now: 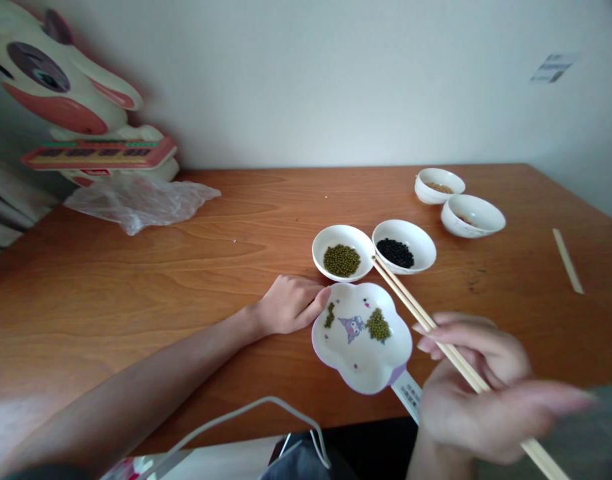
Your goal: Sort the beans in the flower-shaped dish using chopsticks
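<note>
A pair of wooden chopsticks (426,320) is held in my right hand (479,387), tips close together near the right rim of a white bowl (339,232) of green beans (341,261). A small dark speck shows at the tips, perhaps a bean. My left hand (293,305) grips the left rim of a white, flower-shaped plate (356,370), thumb over the edge. On that plate lie a pile of green beans (379,325), a smaller cluster (329,316) and a printed purple cartoon figure. Another white bowl (423,247) holds black beans (395,253).
Two more white bowls (429,193) (479,227) stand at the back right. A light wooden strip (568,261) lies at far right. At the back left are a cow-shaped toy keyboard (99,155) and a clear plastic bag (146,203). A white cable (236,412) crosses the front.
</note>
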`<state>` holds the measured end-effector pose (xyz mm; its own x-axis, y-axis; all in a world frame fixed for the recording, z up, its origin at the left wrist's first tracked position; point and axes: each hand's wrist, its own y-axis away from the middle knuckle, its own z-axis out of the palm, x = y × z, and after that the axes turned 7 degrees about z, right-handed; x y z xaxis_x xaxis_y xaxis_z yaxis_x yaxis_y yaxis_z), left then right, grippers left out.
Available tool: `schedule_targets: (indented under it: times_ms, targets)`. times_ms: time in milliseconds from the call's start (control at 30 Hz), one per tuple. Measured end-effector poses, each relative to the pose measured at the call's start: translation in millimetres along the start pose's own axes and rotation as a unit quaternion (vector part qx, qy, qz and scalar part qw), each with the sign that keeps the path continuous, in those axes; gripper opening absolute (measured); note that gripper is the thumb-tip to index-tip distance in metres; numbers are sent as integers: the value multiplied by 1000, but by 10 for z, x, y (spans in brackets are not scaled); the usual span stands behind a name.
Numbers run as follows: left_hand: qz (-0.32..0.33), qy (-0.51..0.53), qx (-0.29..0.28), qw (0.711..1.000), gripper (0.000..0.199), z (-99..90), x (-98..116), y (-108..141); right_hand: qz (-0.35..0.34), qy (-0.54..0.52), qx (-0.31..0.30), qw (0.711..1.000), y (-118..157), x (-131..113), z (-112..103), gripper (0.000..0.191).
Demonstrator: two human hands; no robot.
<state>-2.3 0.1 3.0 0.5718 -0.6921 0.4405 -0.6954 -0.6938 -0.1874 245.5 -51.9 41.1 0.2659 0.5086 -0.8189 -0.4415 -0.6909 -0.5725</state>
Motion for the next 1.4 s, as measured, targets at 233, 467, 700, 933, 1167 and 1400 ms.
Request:
schedule_targets:
  times_ms: [233, 467, 700, 933, 1167, 1400]
  targets:
    - [-6, -2, -5, 1000, 50, -11, 7, -5, 111, 48, -25, 992, 57, -198, -97, 78]
    - [-7, -3, 2, 1000, 50, -1, 6, 2, 93, 150, -191, 965, 21, -117, -758, 74]
    - [-10, -2, 4, 1000, 50, 18, -10, 2, 168, 144, -265, 938, 96, -207, -668, 66]
    - [-8, 4, -1, 1000, 49, 14, -12, 0, 241, 150, -268, 921, 157, -289, -570, 71]
    - [-13, 4, -3, 1000, 49, 13, -6, 3, 226, 140, -289, 919, 129, -302, -524, 67]
    - [-13, 2, -2, 1000, 49, 18, -15, 4, 218, 153, -290, 919, 110, -321, -501, 66]
